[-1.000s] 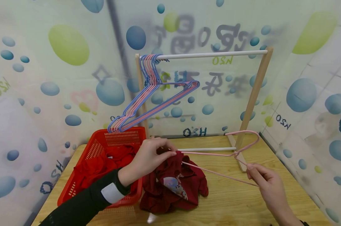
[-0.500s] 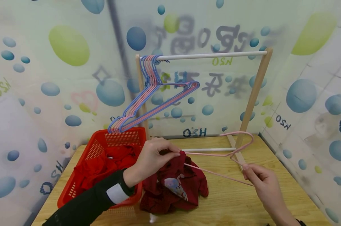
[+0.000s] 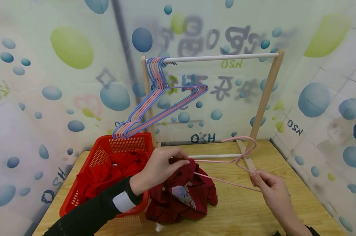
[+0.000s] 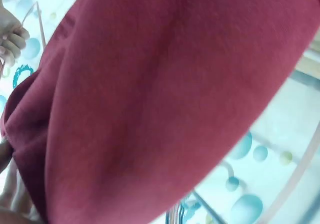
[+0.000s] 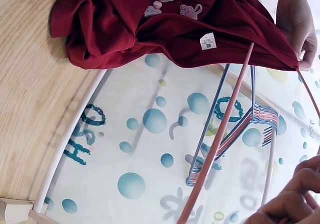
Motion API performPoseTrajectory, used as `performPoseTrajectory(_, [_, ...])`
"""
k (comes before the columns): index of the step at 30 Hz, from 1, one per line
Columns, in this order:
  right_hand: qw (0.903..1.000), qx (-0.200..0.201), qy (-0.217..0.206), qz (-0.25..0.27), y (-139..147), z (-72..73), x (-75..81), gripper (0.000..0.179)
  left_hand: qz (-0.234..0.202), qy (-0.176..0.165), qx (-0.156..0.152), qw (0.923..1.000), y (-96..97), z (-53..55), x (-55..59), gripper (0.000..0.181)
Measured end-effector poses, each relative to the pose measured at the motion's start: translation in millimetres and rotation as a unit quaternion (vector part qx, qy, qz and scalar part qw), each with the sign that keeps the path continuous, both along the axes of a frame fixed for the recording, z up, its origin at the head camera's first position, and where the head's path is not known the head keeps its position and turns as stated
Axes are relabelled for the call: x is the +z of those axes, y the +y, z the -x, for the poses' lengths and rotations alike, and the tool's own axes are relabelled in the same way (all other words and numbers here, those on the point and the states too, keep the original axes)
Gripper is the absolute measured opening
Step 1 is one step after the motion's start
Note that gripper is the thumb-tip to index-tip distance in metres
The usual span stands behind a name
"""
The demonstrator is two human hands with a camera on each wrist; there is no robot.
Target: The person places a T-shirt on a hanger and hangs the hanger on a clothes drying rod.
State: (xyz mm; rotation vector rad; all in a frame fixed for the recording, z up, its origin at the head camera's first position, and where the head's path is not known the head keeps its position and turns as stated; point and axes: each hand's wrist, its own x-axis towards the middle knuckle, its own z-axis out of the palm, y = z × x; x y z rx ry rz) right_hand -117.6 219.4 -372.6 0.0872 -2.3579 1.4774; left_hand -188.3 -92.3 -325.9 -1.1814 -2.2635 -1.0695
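Observation:
My left hand [image 3: 163, 167] pinches the edge of a dark red shirt [image 3: 202, 195] that lies bunched on the table beside the basket. Its front carries a pale printed picture; the right wrist view shows a white label [image 5: 208, 41] inside the opening. My right hand [image 3: 273, 193] grips a pink hanger [image 3: 225, 181] near the neck, with the hook pointing up and left. One end of this hanger is inside the shirt's opening, hidden by cloth near my left fingers. In the left wrist view, red cloth [image 4: 150, 98] covers most of the frame.
Left of the shirt stands a red plastic basket [image 3: 99, 144] with bright red clothes [image 3: 107, 175] inside. Behind is a wooden rack with a white rail [image 3: 219, 58]; several blue and pink hangers [image 3: 158, 88] hang at its left end. The wooden table [image 3: 240, 213] runs beneath.
The pink hanger and my right hand have moved left, sliding the hanger further into the shirt. My left hand has shifted slightly right, still pinching the cloth.

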Motion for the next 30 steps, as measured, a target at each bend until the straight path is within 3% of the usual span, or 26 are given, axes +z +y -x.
performPoseTrajectory(6, [1.0000,0.008,0.000,0.000,-1.9,0.4,1.6,0.027,0.093,0.075,0.043,0.9919,-1.0,2.9,1.3,0.007])
performPoseTrajectory(10, [0.9999,0.014,-0.006,-0.006,-1.5,1.1,3.7,0.028,0.092,0.107,0.043,0.9890,0.4,2.4,2.4,0.007])
performPoseTrajectory(18, [0.9990,0.023,-0.030,-0.025,-2.8,3.7,8.9,0.029,0.073,0.112,0.035,0.9904,4.8,0.5,2.5,0.007])
performPoseTrajectory(30, [0.9987,0.049,-0.010,-0.013,-10.0,8.4,8.7,0.027,0.067,0.096,0.040,0.9923,7.2,-0.9,2.5,0.007])
